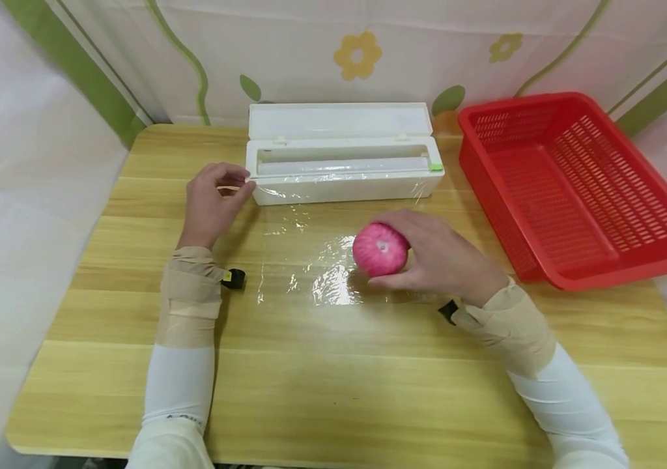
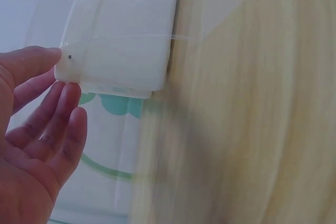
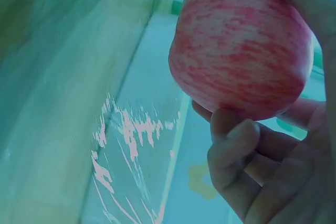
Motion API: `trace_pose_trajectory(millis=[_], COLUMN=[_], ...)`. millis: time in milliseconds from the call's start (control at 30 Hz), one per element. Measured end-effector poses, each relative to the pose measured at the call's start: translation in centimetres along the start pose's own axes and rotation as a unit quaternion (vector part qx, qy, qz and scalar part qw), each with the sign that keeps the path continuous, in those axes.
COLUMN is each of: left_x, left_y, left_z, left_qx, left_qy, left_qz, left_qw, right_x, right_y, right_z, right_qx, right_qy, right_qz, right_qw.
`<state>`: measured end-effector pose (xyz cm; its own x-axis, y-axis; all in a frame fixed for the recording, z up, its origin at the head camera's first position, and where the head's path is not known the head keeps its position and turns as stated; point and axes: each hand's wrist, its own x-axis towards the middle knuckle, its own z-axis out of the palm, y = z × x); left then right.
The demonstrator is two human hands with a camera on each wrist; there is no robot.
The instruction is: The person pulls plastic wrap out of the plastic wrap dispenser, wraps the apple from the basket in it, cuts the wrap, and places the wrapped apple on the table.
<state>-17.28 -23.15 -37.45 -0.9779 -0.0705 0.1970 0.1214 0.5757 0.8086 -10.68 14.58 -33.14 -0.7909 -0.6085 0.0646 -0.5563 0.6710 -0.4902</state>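
A pink-red apple [image 1: 376, 255] is gripped in my right hand [image 1: 441, 254], thumb on the near side and fingers round the far side. In the right wrist view the apple [image 3: 241, 45] shows its striped skin. Beneath it, a clear sheet of cling film [image 1: 304, 264] spreads over the table from a white cling film box [image 1: 345, 191]. The box's lid [image 1: 339, 121] stands up at the back, with the roll inside. My left hand [image 1: 212, 198] pinches the box's left front corner; in the left wrist view the thumb lies on one face, fingertips at the end.
A red plastic basket [image 1: 535, 273] with slotted walls stands at the right of the wooden table [image 1: 286, 391]. Behind the table hangs a white curtain [image 1: 298, 39] with flowers and green vines. A small green tab [image 1: 436, 167] sits at the box's right end.
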Motion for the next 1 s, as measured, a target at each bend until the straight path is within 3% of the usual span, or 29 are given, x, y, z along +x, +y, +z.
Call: trace_pose_trajectory(millis=[367, 1000], left_x=[-0.2, 0.1], left_y=[0.2, 0.5], left_z=[0.1, 0.1], left_qx=[-0.004, 0.003], left_qy=[0.001, 0.0], left_qz=[-0.002, -0.003], left_qw=[1.0, 1.0], right_x=[0.5, 1.0], right_y=[-1.1, -0.9], right_z=[3.1, 4.6], right_qx=[-0.009, -0.033], right_qy=[-0.033, -0.047], right_qz=[-0.029, -0.054], right_qw=[0.999, 0.997])
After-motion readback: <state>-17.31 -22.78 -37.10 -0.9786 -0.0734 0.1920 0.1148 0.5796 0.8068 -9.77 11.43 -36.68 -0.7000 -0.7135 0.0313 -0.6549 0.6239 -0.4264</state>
